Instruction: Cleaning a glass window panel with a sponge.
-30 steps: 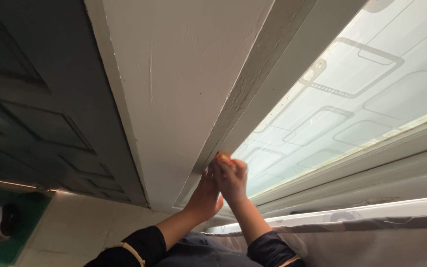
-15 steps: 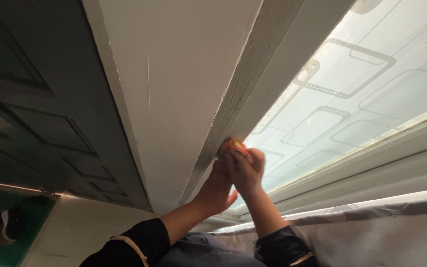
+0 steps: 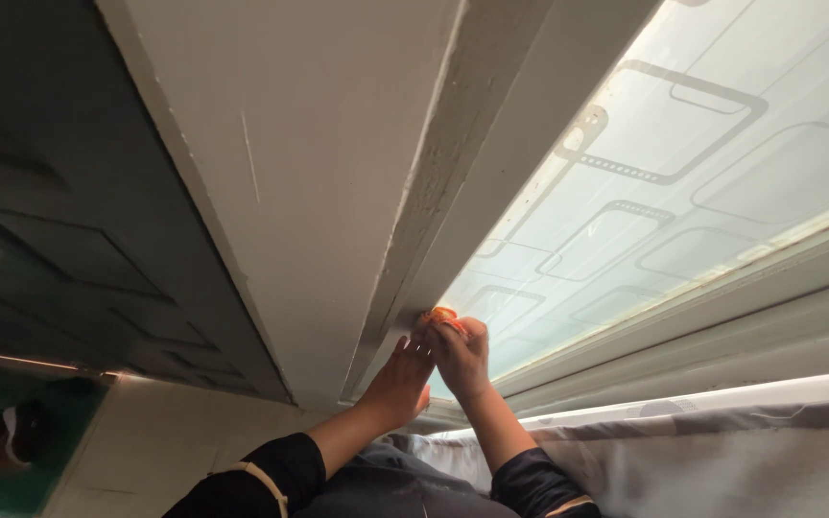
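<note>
In the head view, both hands meet just below the middle of the frame, raised against a pale grey window frame [image 3: 453,182] that runs as a long strip from the top centre down toward the lower middle. The right hand [image 3: 462,360] is closed around a small orange thing [image 3: 444,316], only a sliver of which shows above the fingers, and presses it to the edge of the strip where it meets the glass. What the thing is cannot be told. The left hand [image 3: 397,382] lies open just beside it, fingers spread and flat against the same strip, touching the right hand. Both arms wear dark sleeves [image 3: 261,480] at the bottom edge. A frosted window pane [image 3: 664,163] with rounded-rectangle outlines fills the upper right. A white wall panel [image 3: 309,144] takes the upper centre, a dark panelled door [image 3: 40,211] the left, and a grey patterned curtain [image 3: 722,451] the lower right.
</note>
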